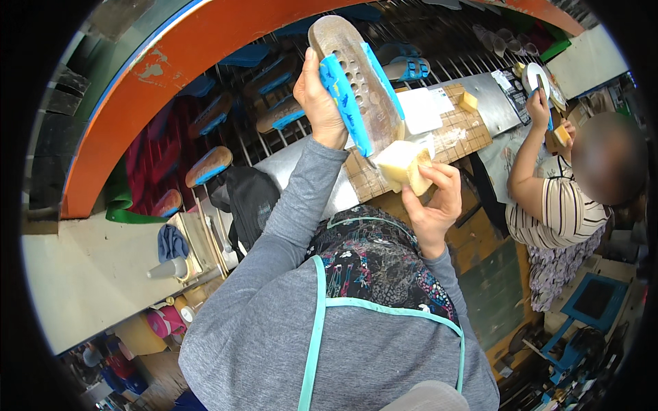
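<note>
My left hand (321,103) is closed around a brown, foot-shaped shoe last (367,89), held up and tilted above the bench. Round holes run down its underside, and a bright blue strap (345,103) with small yellow marks folds over its near edge. Along the opposite edge runs a second blue strip (384,81). My right hand (433,198) pinches a pale yellow sponge block (404,166) between thumb and fingers, close to the lower end of the last. Whether sponge and last touch, I cannot tell.
Beyond the bench (497,109), several lasts with blue straps lie on a metal-bar rack (274,96) under an orange beam (137,82). A white tray (419,111) and a yellow sponge piece (469,102) rest on a brown board (473,130). At right a co-worker (558,205) holds a sponge.
</note>
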Demonstrator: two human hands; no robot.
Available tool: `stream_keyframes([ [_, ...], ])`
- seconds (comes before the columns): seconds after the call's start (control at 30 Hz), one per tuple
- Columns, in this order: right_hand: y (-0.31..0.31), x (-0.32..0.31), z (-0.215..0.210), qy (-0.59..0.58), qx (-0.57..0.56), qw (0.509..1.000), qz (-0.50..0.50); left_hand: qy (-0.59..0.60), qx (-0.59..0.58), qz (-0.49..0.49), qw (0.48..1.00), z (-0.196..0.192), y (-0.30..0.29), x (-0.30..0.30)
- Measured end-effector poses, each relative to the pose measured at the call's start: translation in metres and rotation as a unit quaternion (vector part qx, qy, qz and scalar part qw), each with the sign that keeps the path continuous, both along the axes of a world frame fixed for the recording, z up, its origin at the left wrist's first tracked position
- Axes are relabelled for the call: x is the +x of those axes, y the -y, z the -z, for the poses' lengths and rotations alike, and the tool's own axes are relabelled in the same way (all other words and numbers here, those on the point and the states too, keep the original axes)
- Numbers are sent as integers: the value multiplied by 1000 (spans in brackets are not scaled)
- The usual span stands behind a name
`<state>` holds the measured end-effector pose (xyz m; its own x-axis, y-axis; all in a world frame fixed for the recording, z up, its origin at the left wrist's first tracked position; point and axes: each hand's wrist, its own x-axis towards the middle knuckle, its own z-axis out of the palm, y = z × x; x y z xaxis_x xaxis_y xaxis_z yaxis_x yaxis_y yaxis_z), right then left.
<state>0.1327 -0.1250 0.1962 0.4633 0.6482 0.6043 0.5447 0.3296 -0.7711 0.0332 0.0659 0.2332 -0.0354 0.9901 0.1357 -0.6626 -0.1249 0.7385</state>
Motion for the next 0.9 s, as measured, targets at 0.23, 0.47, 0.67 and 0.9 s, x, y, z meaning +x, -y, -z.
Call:
stream_keyframes([
  [0.23,-8,-5,-6,58,7,995,82,59,-77,102,990,-5,7,-5],
  [0.47,-7,-3,-4,51,-14,992,112,27,-67,124,990,7,4,-11],
  [0.67,-4,-1,-6,67,-19,988,138,30,-65,174,982,26,-22,-16],
  [0.9,-3,-12,1,149,-5,986,68,76,-82,105,988,18,-29,-4],
])
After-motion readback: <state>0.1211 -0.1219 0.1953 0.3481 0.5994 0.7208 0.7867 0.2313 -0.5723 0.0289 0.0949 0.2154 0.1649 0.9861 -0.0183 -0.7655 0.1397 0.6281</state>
